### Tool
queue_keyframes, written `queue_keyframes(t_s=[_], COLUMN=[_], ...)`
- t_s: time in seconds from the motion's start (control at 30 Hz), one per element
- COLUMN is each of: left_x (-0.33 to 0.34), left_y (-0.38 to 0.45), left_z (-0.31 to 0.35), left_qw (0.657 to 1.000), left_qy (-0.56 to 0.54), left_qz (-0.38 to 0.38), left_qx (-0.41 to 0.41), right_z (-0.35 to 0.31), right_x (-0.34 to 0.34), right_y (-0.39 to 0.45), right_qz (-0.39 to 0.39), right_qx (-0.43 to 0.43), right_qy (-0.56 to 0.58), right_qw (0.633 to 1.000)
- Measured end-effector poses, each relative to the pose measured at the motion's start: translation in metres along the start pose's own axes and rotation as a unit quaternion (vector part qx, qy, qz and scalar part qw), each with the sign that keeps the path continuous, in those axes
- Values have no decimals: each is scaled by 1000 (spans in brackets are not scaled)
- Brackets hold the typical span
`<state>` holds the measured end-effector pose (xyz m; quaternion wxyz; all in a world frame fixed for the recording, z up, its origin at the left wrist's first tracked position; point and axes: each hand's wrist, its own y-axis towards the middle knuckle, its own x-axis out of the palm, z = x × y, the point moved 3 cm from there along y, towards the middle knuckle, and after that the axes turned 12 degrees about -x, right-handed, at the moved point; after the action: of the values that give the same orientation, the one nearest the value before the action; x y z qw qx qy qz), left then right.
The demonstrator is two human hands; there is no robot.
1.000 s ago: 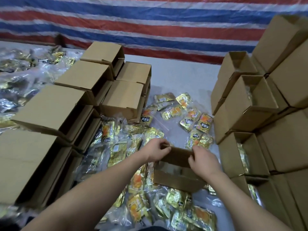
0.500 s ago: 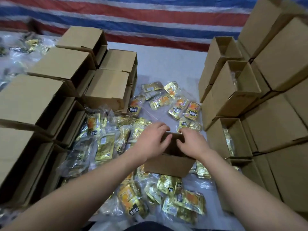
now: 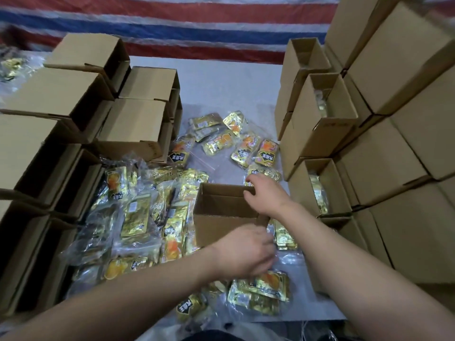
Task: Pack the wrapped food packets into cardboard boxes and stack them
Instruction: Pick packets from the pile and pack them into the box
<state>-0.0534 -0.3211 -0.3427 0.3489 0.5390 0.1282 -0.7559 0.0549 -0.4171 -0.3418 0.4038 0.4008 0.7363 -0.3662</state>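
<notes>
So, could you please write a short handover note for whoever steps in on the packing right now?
Right hand: on the far right rim of the open box in the middle, which looks empty.
Left hand: reaching into the loose packets by the box's near corner; grip unclear.
Done: filled open boxes stand at right, with closed boxes stacked behind.
Left: many packets on the table; empty boxes at left.

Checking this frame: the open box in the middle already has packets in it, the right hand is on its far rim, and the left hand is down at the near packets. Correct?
Not quite. In the head view the open box shows only bare cardboard inside; the rest stands.
</notes>
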Motion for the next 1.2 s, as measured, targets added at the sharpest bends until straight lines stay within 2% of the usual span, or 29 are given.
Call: queue_keyframes(t_s=[0.07, 0.17, 0.23, 0.3, 0.47, 0.7, 0.77, 0.87, 0.97, 1.07, 1.2], left_x=[42, 100, 127, 150, 185, 187, 180, 162, 135, 100, 28], left_y=[-2, 1, 1, -3, -9, -8, -7, -2, 10, 28, 41], left_z=[17, 20, 14, 8, 9, 16, 13, 9, 12, 12, -2], left_qw=[993, 954, 927, 909, 904, 915, 925, 931, 914, 893, 878], left_qy=[6, 96, 158, 199, 267, 219, 155, -7, -121, -215, -312], left_qz=[-114, -283, -338, -361, -333, -335, -337, -316, -289, -263, -161], left_qx=[33, -21, -43, -61, -39, -48, -82, -181, -259, -297, -325], right_z=[-2, -4, -3, -2, 8, 11, 11, 14, 17, 17, 23], right_x=[0, 1, 2, 2, 6, 4, 3, -4, -13, -24, -57], right_y=[-1, -1, 0, 0, -2, 1, 4, 11, 19, 27, 40], right_qz=[-7, -4, 1, 7, 5, -9, -15, -23, -47, -80, -64], right_qx=[-8, -24, -29, -34, -37, -40, -37, -31, -22, -37, -31], right_qy=[6, -2, -8, -22, -32, -19, -15, 8, 56, 54, 89], right_qw=[1000, 1000, 1000, 999, 999, 999, 999, 999, 997, 995, 993])
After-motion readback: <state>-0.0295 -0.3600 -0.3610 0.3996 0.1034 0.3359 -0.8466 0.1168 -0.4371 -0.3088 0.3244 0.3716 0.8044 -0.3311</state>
